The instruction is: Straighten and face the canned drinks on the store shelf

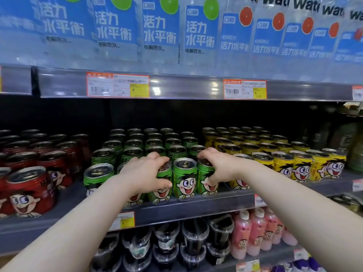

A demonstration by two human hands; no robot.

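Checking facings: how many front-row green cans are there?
5 green cans: one far left, one behind the left hand, one it grips, one free, one the right hand grips.

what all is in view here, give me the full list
blue-label bottles: many, clear with blue labels, top shelf
price tags: several, orange and yellow, on the shelf rails
red cans: many, red, middle shelf left
green cans: many, green, middle shelf centre
yellow cans: many, yellow, middle shelf right
lidded cups: several, dark with clear lids, bottom shelf centre
pink bottles: several, pink with white caps, bottom shelf right
left hand: one, grips a front-row green can
right hand: one, grips another front-row green can
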